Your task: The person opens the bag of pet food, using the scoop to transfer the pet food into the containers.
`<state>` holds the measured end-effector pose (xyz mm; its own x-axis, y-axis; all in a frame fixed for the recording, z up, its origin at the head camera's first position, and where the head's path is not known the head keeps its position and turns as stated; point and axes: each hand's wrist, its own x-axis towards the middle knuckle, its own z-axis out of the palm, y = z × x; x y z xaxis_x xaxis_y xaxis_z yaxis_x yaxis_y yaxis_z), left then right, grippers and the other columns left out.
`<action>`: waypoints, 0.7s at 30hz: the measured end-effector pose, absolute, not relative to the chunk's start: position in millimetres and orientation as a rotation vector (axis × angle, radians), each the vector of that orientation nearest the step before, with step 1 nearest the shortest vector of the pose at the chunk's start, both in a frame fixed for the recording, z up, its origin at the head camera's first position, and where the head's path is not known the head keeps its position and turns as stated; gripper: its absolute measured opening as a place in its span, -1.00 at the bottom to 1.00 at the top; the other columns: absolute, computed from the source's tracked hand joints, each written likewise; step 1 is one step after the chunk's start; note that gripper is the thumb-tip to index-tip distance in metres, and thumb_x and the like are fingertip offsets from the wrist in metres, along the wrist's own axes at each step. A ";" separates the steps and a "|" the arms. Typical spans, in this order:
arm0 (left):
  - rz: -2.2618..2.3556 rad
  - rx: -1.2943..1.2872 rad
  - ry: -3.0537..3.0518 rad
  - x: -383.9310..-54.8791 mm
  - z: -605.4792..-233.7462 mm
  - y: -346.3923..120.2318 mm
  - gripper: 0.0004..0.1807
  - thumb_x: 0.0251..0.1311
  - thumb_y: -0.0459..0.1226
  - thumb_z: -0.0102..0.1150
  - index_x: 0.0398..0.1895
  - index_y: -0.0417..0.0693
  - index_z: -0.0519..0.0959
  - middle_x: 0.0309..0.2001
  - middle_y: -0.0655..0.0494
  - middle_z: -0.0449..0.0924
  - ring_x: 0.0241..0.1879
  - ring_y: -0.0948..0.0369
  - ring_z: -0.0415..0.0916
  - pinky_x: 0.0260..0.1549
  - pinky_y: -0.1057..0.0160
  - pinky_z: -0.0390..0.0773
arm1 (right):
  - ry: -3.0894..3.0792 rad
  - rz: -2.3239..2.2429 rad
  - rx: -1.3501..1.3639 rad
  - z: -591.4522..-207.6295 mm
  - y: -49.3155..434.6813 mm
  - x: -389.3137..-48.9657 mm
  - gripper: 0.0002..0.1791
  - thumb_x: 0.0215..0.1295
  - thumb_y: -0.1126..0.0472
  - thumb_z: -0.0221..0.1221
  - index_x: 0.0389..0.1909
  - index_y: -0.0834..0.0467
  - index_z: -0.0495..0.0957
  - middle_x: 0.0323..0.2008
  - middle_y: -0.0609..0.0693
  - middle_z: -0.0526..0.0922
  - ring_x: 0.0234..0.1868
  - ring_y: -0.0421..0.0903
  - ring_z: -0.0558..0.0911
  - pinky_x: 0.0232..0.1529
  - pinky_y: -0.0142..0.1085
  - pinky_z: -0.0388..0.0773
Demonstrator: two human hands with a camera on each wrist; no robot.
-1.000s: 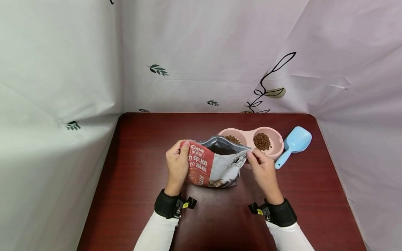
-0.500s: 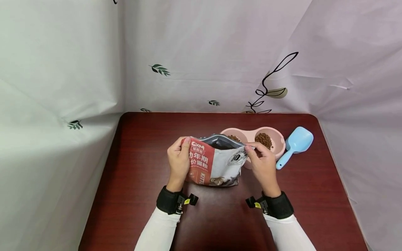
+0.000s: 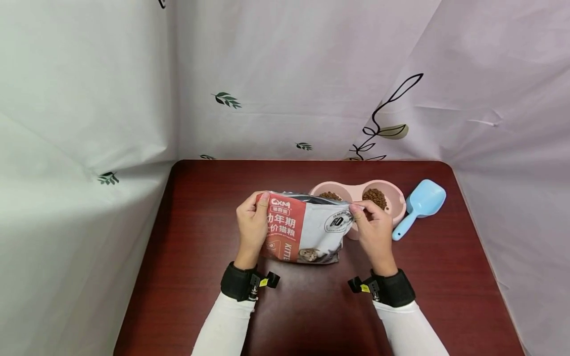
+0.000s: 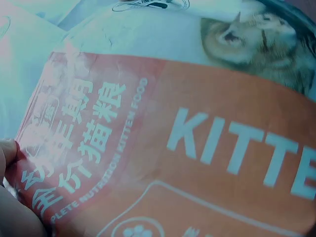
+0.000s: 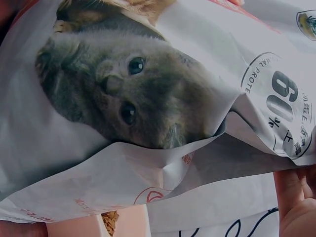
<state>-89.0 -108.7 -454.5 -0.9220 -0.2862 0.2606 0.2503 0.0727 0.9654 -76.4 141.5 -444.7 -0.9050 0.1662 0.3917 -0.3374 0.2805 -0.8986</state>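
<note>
A red and white kitten food bag (image 3: 303, 227) stands on the table between both hands, its front printed with a cat and large lettering. My left hand (image 3: 252, 222) pinches its upper left corner, thumb in front. At the upper right corner my right hand (image 3: 374, 232) grips the edge between thumb and fingers. The bag's mouth is a narrow dark slit along the top, and its contents are hidden. In the left wrist view the bag's orange panel (image 4: 222, 133) fills most of the picture; the right wrist view shows the printed cat (image 5: 133, 89).
Behind the bag sits a pink double bowl (image 3: 356, 190), brown kibble (image 3: 375, 199) in both cups. A light blue scoop (image 3: 420, 201) lies to its right on the dark red table (image 3: 213, 183). White patterned cloth (image 3: 285, 74) hangs along the back and sides.
The bag's mouth has narrowed from a wide gap to a thin slit, and its front panel stands more upright. Both hands keep hold of the top corners.
</note>
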 end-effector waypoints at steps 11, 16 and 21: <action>-2.008 -0.223 -2.129 -86.5 -413.3 -119.3 -0.86 0.23 -0.40 0.22 -0.23 -0.35 0.64 -0.42 -0.33 0.64 -0.58 -0.12 0.59 -0.67 0.17 0.66 | -2.173 1.642 0.135 -458.9 146.6 -79.0 -0.88 0.29 0.46 0.16 -0.31 0.48 0.62 -0.54 0.27 0.55 -0.54 -0.30 0.40 -0.54 -0.53 0.29; -1.956 -0.201 -2.181 -88.0 -410.1 -119.0 -0.88 0.23 -0.40 0.22 -0.31 -0.37 0.62 -0.48 -0.31 0.62 -0.60 -0.09 0.59 -0.68 0.15 0.65 | -2.168 1.670 0.125 -458.8 146.8 -79.2 -0.88 0.30 0.42 0.17 -0.31 0.44 0.63 -0.54 0.22 0.54 -0.55 -0.30 0.40 -0.56 -0.54 0.30; -1.958 -0.270 -2.180 -87.1 -411.3 -118.9 -0.89 0.25 -0.41 0.20 -0.24 -0.34 0.61 -0.42 -0.30 0.62 -0.57 -0.09 0.59 -0.66 0.11 0.65 | -2.161 1.675 0.127 -459.4 148.0 -78.9 -0.87 0.30 0.37 0.19 -0.31 0.39 0.65 -0.54 0.19 0.54 -0.55 -0.27 0.41 -0.56 -0.53 0.31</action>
<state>-87.1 -118.9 -411.3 -0.9637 0.0031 0.2671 0.2659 0.1069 0.9581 -78.9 148.0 -459.4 -0.9151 0.1704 0.3656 -0.3114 0.2774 -0.9089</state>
